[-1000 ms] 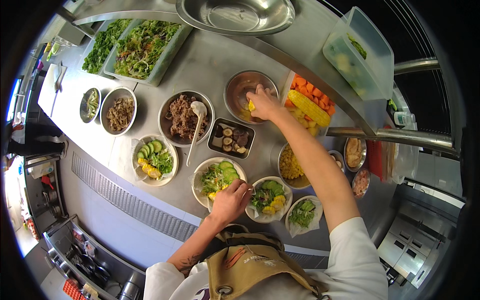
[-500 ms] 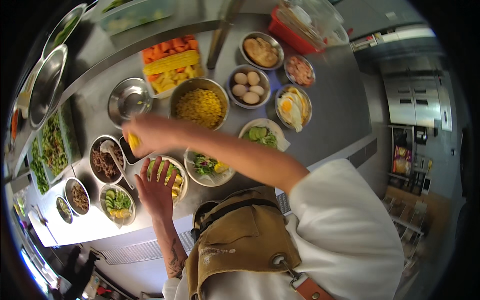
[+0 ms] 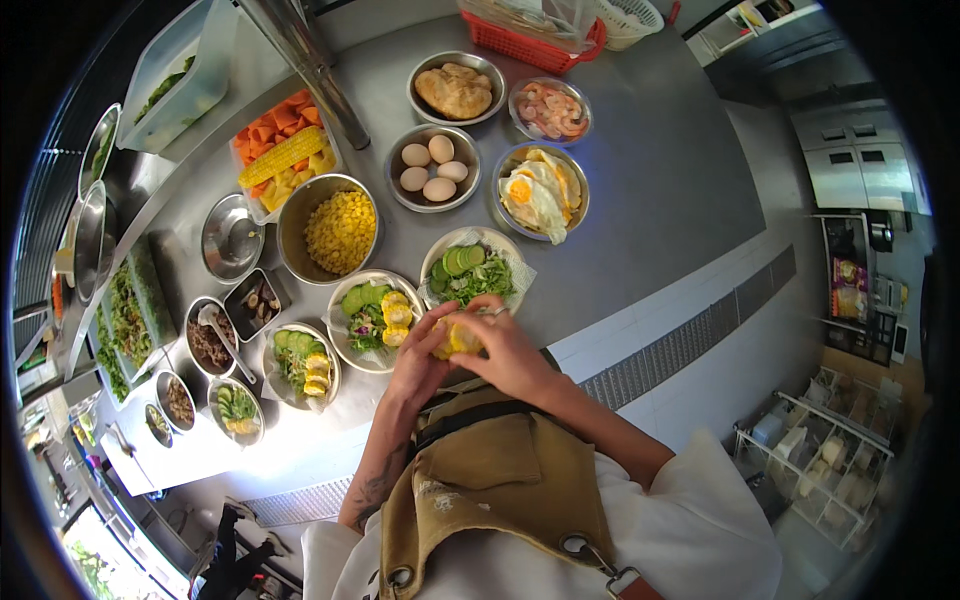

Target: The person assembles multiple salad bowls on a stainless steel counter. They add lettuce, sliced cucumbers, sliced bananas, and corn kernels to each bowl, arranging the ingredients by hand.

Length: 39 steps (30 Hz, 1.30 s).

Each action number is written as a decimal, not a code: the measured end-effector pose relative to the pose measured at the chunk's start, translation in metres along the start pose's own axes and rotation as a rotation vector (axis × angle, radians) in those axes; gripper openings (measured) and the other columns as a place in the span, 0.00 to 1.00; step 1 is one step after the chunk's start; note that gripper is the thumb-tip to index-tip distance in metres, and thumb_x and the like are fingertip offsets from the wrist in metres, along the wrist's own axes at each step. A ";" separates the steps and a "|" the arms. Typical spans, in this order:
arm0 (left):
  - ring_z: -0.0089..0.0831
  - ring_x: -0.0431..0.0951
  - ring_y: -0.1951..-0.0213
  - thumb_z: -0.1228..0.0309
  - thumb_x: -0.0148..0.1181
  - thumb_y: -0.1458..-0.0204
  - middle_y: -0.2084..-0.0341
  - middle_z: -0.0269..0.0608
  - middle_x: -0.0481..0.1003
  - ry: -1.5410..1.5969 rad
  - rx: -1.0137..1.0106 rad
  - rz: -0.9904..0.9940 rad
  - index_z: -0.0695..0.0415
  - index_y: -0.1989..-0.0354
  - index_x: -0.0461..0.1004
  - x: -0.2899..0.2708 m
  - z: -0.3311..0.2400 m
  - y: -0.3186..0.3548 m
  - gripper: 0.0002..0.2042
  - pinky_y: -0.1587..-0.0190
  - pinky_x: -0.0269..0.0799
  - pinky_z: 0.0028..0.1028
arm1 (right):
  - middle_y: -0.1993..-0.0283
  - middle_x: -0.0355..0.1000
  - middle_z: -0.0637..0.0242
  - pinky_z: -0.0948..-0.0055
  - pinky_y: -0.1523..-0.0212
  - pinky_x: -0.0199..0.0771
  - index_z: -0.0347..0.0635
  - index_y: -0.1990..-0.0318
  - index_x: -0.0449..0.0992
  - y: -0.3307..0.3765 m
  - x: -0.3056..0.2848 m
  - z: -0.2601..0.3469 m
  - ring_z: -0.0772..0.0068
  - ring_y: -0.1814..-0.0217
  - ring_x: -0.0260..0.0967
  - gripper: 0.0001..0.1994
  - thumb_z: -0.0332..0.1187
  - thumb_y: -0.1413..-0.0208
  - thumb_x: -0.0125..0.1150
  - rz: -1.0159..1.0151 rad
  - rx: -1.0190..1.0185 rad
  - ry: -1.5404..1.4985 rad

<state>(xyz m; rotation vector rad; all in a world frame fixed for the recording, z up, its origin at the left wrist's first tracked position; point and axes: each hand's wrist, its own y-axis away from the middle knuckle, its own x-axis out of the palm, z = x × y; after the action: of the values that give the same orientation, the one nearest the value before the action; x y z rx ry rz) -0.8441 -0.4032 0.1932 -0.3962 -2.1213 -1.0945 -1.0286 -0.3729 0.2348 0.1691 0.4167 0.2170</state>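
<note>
My left hand (image 3: 422, 358) and my right hand (image 3: 508, 358) meet in front of my apron, both closed around yellow corn cob pieces (image 3: 459, 338). Fingers partly cover the pieces, so their number is unclear. Just beyond my hands stands a paper-lined salad bowl (image 3: 521, 290) with cucumber slices (image 3: 462, 259) and leafy greens (image 3: 486, 284), with no corn visible in it. To its left, another salad bowl (image 3: 345, 358) contains cucumber, greens and corn pieces (image 3: 396, 312). Farther left are two more such bowls, one (image 3: 332, 395) with corn pieces along its right side.
A pot of corn kernels (image 3: 340, 232), a bowl of eggs (image 3: 436, 172) and a bowl of fried eggs (image 3: 540, 192) stand behind. Shrimp (image 3: 550, 110) and cooked meat (image 3: 456, 90) sit farther back near a red basket (image 3: 530, 42). A metal post (image 3: 325, 85) rises at the back.
My right hand has come back from the far left, across my left arm, to the front of the right salad bowl. My left hand has gone from spread to closed around corn.
</note>
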 end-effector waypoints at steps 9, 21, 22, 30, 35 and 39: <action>0.43 0.74 0.38 0.80 0.43 0.34 0.37 0.49 0.70 0.073 0.169 -0.181 0.60 0.27 0.60 0.014 0.016 -0.014 0.26 0.34 0.71 0.45 | 0.45 0.72 0.59 0.51 0.39 0.66 0.45 0.41 0.76 -0.062 -0.049 -0.096 0.53 0.39 0.67 0.30 0.35 0.53 0.79 -0.219 -0.234 0.517; 0.35 0.80 0.47 0.69 0.59 0.32 0.44 0.47 0.75 -0.305 0.224 -0.457 0.67 0.33 0.65 0.014 0.041 -0.009 0.23 0.46 0.83 0.34 | 0.46 0.76 0.64 0.51 0.40 0.64 0.44 0.51 0.78 -0.069 -0.044 -0.117 0.54 0.40 0.68 0.22 0.41 0.50 0.78 -0.195 -0.311 0.497; 0.32 0.81 0.51 0.69 0.61 0.33 0.47 0.46 0.77 -0.344 0.232 -0.446 0.68 0.36 0.68 0.014 0.041 -0.014 0.22 0.50 0.85 0.32 | 0.47 0.77 0.61 0.52 0.41 0.67 0.42 0.50 0.79 -0.062 -0.048 -0.114 0.53 0.42 0.70 0.21 0.41 0.49 0.77 -0.146 -0.245 0.323; 0.30 0.81 0.53 0.71 0.61 0.34 0.48 0.47 0.76 -0.680 0.265 -0.321 0.67 0.39 0.71 0.020 0.040 -0.048 0.19 0.53 0.82 0.29 | 0.59 0.81 0.52 0.62 0.55 0.78 0.37 0.48 0.80 -0.045 -0.060 -0.104 0.55 0.59 0.79 0.14 0.29 0.40 0.68 0.019 0.031 -0.013; 0.36 0.76 0.41 0.77 0.51 0.32 0.39 0.48 0.71 -0.469 0.264 -0.307 0.63 0.33 0.63 -0.007 0.047 -0.045 0.20 0.40 0.76 0.33 | 0.62 0.81 0.55 0.55 0.48 0.71 0.42 0.50 0.83 -0.085 -0.081 -0.116 0.52 0.51 0.72 0.15 0.30 0.46 0.72 0.096 -0.246 0.608; 0.38 0.75 0.38 0.79 0.47 0.32 0.35 0.51 0.69 -0.652 0.307 -0.172 0.61 0.30 0.58 -0.014 0.047 -0.034 0.22 0.37 0.74 0.34 | 0.60 0.81 0.59 0.57 0.47 0.71 0.44 0.53 0.83 -0.093 -0.078 -0.120 0.55 0.50 0.72 0.14 0.30 0.48 0.72 0.090 -0.251 0.762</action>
<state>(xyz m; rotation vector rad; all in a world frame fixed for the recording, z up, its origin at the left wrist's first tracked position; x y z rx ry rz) -0.8738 -0.3853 0.1445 -0.4730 -2.8939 -0.7660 -1.1322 -0.4677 0.1374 -0.1532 1.1326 0.4198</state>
